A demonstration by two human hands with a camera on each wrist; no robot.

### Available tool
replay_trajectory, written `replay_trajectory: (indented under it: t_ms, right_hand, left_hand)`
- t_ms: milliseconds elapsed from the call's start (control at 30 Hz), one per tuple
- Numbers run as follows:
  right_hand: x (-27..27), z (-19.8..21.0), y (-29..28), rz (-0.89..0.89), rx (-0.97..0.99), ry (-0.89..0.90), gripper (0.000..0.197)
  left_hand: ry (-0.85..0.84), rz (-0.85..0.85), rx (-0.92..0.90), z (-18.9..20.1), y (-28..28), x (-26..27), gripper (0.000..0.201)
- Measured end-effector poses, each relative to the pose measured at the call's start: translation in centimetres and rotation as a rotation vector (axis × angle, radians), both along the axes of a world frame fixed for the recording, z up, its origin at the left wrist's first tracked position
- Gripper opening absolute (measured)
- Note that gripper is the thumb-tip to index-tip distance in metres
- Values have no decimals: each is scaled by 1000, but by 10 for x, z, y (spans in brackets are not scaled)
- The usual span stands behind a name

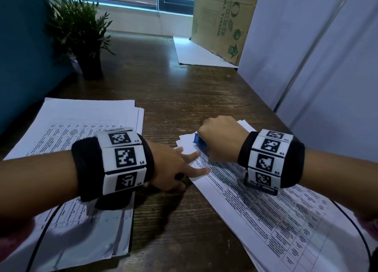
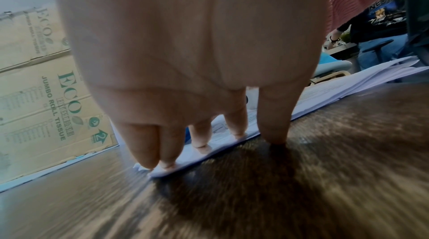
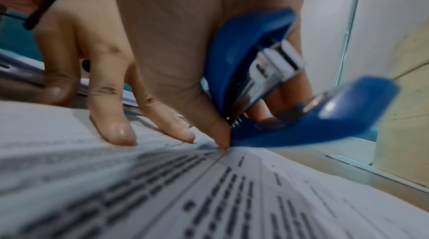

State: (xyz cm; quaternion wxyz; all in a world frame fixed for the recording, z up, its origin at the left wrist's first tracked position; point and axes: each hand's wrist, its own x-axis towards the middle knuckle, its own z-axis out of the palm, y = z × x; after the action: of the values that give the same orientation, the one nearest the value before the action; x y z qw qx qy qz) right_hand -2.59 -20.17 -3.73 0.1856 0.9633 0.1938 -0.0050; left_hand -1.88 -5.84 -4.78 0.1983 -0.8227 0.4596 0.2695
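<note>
My right hand grips a blue stapler at the far left corner of a stack of printed sheets on the wooden desk. In the right wrist view the stapler gapes open over the paper, with my thumb and fingers curled round it. My left hand lies beside it with straight fingers pressing the left edge of the same stack. The left wrist view shows those fingertips on the paper's edge, while the thumb touches bare wood.
A second pile of printed sheets lies at the left under my left forearm. A potted plant stands at the back left. A cardboard box and a white board are at the back. A pale partition closes the right side.
</note>
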Motion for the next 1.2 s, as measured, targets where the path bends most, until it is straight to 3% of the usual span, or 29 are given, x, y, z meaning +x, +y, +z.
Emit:
replay_trajectory:
  t_ms: [100, 233, 333, 567, 633, 733, 867, 1200]
  right_hand:
    - [2, -3, -5, -2, 32, -5, 9]
    - [14, -3, -29, -178, 351, 95, 20]
    - [20, -1, -49, -243, 476, 200, 25]
    - [28, -3, -81, -349, 417, 120, 19]
    - [28, -4, -80, -351, 368, 130, 35]
    - [28, -1, -68, -226, 317, 99, 43]
    - [31, 1, -40, 19, 294, 90, 26]
    - [34, -8, -13, 260, -68, 79, 22]
  left_hand:
    - [-1, 3, -4, 0, 0, 0, 62]
    - [0, 7, -14, 0, 0, -1, 61]
    - [-2, 9, -21, 0, 0, -1, 61]
    - [-18, 13, -30, -2, 2, -1, 61]
    - [-21, 6, -27, -2, 1, -1, 61]
    - [-24, 2, -25, -3, 1, -1, 61]
    - [-21, 4, -23, -2, 1, -1, 61]
    - [-27, 2, -26, -3, 1, 0, 61]
